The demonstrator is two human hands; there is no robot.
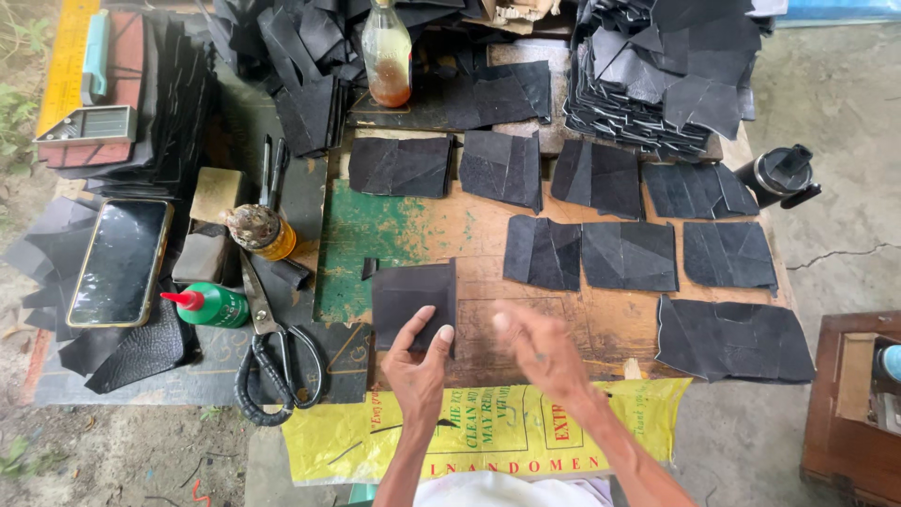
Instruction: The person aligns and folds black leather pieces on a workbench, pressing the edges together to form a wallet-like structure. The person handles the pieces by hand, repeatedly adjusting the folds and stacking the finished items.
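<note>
Evidently we are working at a worn wooden counter (563,324) whose board shows patches of green paint. Our left hand (418,361) pinches the lower edge of a dark folded leather piece (411,299), thumb and fingers clamped on it so it stays flat on the board. Our right hand (544,352) hovers just beside it, blurred, fingers apart and holding nothing. Finished-looking black leather pieces (587,253) lie in rows to the right, each spread flat and separate. Black-handled scissors (272,361) and a green glue bottle with a red nozzle (211,305) sit near the left hand, within easy reach. A yellow printed plastic sheet (488,432) hangs over the near edge; bare concrete ground (835,122) lies around.
</note>
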